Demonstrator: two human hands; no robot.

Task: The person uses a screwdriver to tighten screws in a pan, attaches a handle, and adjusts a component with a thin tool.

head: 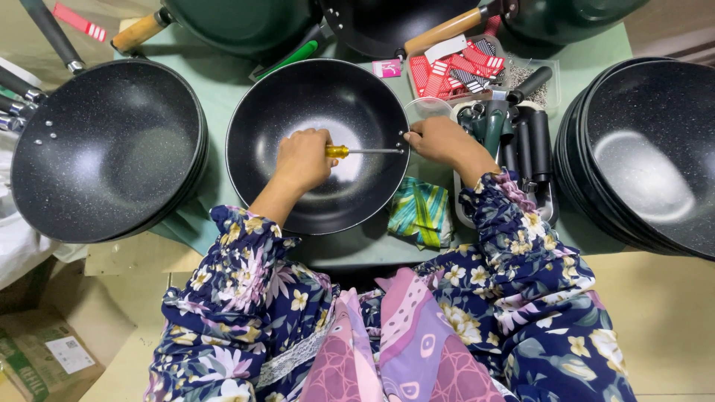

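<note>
Item: dark wok (pixel 320 112), frame centre, on green table (pixel 223 82)
Left hand (pixel 302 160): fingers clenched round yellow-handled screwdriver (pixel 339 151), shaft level, tip at right rim
Right hand (pixel 439 140): fingers pinching rim there; what they hold, cannot tell
Risk: tip slips off, gouges coating or jabs right hand; unclamped wok may rotate

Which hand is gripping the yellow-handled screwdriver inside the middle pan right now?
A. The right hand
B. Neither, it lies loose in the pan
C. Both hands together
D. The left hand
D. The left hand is closed around the yellow handle of the screwdriver, whose shaft points across the black pan toward the rim, where the right hand rests at the pan's edge.
</note>
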